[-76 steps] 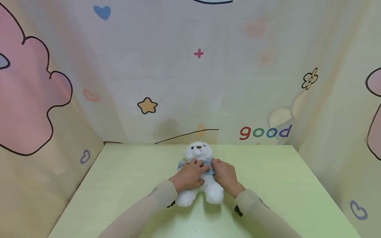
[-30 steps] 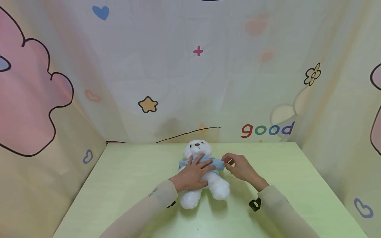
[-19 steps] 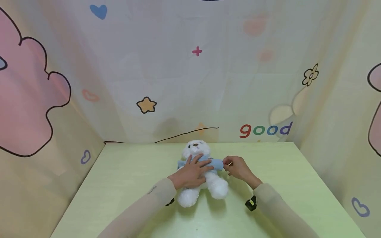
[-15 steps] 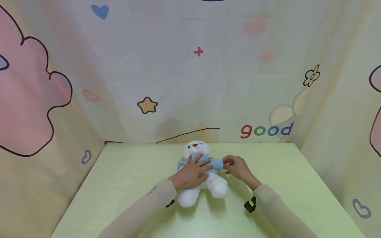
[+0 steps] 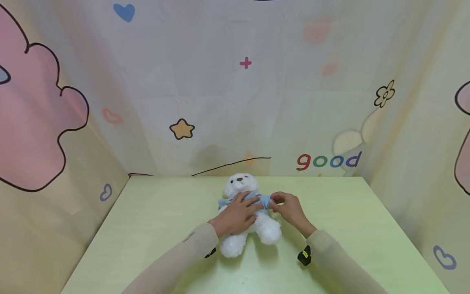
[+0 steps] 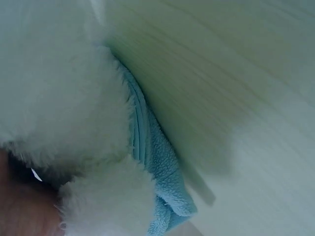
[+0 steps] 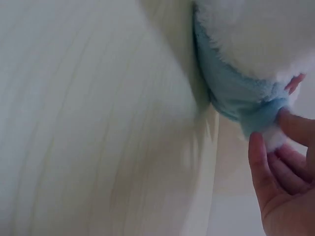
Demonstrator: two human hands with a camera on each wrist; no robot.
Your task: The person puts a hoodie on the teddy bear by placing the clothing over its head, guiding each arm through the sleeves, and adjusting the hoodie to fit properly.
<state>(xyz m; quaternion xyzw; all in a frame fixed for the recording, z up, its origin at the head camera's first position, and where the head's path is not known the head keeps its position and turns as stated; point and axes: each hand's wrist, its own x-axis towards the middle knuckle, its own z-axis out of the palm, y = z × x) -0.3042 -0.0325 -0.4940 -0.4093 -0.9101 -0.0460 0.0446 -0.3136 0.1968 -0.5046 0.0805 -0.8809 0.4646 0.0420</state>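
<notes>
A white plush bear (image 5: 269,230) lies on its back on the table, its head toward the far edge. It wears a light blue top (image 5: 253,196), whose cloth also shows along the bear's side in the left wrist view. My left hand (image 5: 235,214) rests on the bear's chest with fingers spread, hiding the middle of the top. At the bear's arm on the right, my right hand (image 5: 290,206) pinches the sleeve (image 7: 261,115) near its cuff. White fur of the paw (image 7: 273,137) shows between the thumb and fingers in the right wrist view.
The pale yellow-green table (image 5: 154,224) extends around the bear. A printed curtain (image 5: 220,81) hangs behind it and along both sides. Black wrist straps (image 5: 304,256) show below the cuffs of both beige sleeves.
My right hand went from the bear's side to the sleeve end, drawing it out to the right. Since then it has shifted slightly left and the sleeve sits shorter. My left fingers have spread.
</notes>
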